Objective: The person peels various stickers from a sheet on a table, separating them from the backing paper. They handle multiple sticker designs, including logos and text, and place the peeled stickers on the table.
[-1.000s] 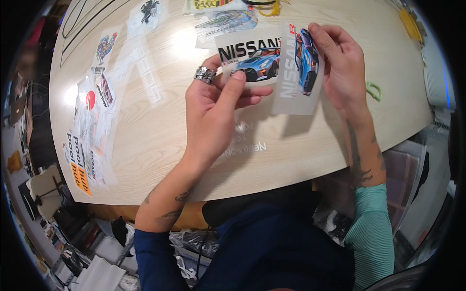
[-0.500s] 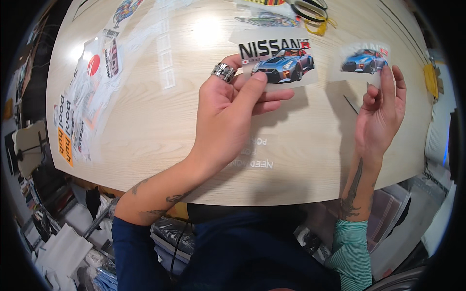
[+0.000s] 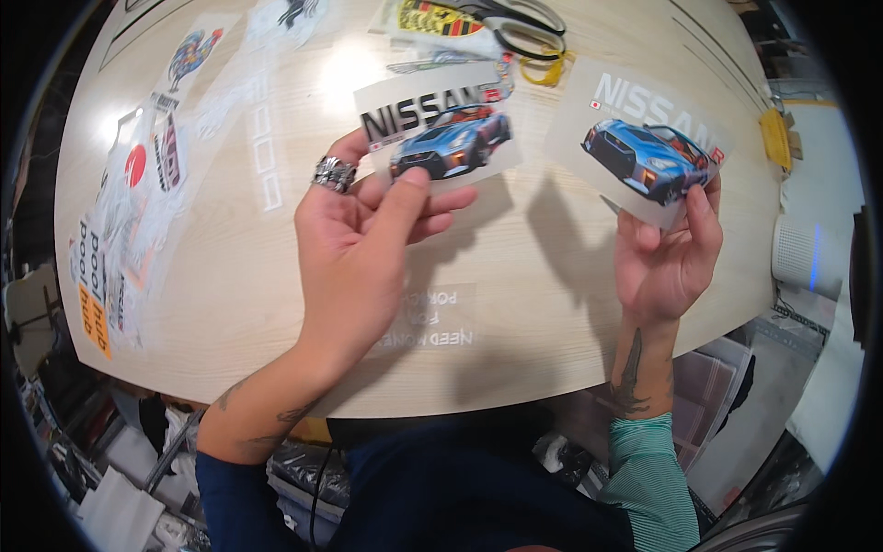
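Observation:
My left hand (image 3: 354,244), with a silver ring, pinches a clear sticker sheet (image 3: 474,156) between thumb and fingers. Printed on it is a blue sports car below bold black lettering. To the right, my right hand (image 3: 667,262) grips the lower edge of a second sticker sheet (image 3: 625,156). It carries a similar blue car under white lettering. Both sheets are held up off the table (image 3: 497,368), apart from each other. A thin dark pointed thing (image 3: 609,202) on the table is partly hidden behind my right hand.
Scissors (image 3: 557,46) with a yellow tassel (image 3: 552,70) lie at the back beside a yellow-and-red crest sticker (image 3: 432,20). Several clear sticker sheets (image 3: 138,225) spread along the left side. White lettering (image 3: 432,322) lies near the front. A white device (image 3: 809,253) stands at right.
The right-hand sheet has turned and come into clearer view, its car and white lettering now showing. The left-hand sheet stays in its grip, tilted slightly. The whole view has shifted.

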Demonstrator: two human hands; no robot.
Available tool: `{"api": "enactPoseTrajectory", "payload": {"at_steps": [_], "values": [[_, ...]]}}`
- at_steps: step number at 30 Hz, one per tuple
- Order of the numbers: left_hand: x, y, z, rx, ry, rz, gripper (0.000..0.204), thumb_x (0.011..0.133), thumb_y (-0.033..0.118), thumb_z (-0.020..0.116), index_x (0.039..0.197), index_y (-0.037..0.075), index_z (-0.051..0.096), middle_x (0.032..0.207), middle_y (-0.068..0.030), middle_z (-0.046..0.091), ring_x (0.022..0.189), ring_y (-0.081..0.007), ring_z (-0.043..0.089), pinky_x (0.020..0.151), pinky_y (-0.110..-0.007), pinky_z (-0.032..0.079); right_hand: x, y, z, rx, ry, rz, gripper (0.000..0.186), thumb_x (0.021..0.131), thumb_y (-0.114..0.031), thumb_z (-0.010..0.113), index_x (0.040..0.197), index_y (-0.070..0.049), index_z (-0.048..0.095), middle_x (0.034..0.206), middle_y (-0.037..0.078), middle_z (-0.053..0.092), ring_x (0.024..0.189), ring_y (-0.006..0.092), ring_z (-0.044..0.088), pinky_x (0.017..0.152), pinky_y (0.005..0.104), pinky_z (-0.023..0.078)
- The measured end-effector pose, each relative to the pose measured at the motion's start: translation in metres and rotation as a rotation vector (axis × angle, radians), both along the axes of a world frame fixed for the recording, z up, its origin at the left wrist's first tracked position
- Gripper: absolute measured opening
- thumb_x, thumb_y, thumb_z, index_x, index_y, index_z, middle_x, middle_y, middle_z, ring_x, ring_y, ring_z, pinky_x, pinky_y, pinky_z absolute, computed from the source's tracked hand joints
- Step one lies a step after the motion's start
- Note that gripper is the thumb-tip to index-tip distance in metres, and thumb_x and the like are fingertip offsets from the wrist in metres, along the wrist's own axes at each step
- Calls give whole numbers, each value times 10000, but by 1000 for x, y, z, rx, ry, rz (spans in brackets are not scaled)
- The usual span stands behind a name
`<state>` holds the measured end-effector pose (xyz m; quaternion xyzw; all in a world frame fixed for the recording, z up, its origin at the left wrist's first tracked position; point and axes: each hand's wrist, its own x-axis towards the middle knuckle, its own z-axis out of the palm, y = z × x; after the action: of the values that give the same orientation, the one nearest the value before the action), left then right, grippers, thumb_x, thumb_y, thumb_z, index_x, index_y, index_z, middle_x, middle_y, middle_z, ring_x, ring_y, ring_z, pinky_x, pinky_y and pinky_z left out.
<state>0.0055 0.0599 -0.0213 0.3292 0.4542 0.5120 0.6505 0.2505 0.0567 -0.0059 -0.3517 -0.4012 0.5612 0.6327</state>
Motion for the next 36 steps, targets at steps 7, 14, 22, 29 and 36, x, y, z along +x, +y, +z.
{"api": "enactPoseTrajectory", "payload": {"at_steps": [7, 14, 22, 29, 36], "values": [[3, 0, 1, -32, -100, -147, 381, 1038, 84, 554, 1387, -27, 447, 1177, -179, 712, 988, -235, 748, 805, -270, 585, -9, -1, -1, -122, -241, 103, 382, 965, -130, 559, 1319, 13, 565, 1128, 126, 699, 845, 152, 703, 525, 250, 567], [1, 7, -10, -33, 4, -98, 348, 1041, 76, 543, 1351, -57, 457, 1148, -156, 719, 960, -183, 738, 792, -256, 576, -17, -11, 1, 18, 16, -61, 321, 896, -21, 632, 1212, 34, 623, 1058, 120, 717, 945, 168, 705, 877, 321, 577], [-2, -1, -12, 31, -79, -137, 358, 1066, 148, 505, 1382, -18, 484, 1087, -121, 724, 959, -150, 716, 812, -297, 595, -29, -2, 3, -155, -450, -95, 263, 930, -9, 679, 1176, 74, 640, 740, 39, 647, 517, 34, 543, 406, 175, 403], [0, 0, -7, 22, -132, -126, 354, 1106, 257, 424, 1354, 21, 515, 1165, -120, 705, 1017, -207, 722, 830, -368, 627, -34, -4, 3, -154, -527, -180, 294, 933, -9, 682, 1206, 85, 631, 683, 33, 634, 513, 44, 561, 426, 190, 438], [7, -2, -7, 110, 73, -94, 375, 1022, 153, 629, 1348, 2, 517, 1119, -108, 720, 961, -157, 715, 788, -302, 612, -35, -4, 2, -147, -527, -162, 366, 925, 12, 681, 1276, 77, 600, 674, 18, 626, 501, 49, 549, 443, 187, 435]]}}
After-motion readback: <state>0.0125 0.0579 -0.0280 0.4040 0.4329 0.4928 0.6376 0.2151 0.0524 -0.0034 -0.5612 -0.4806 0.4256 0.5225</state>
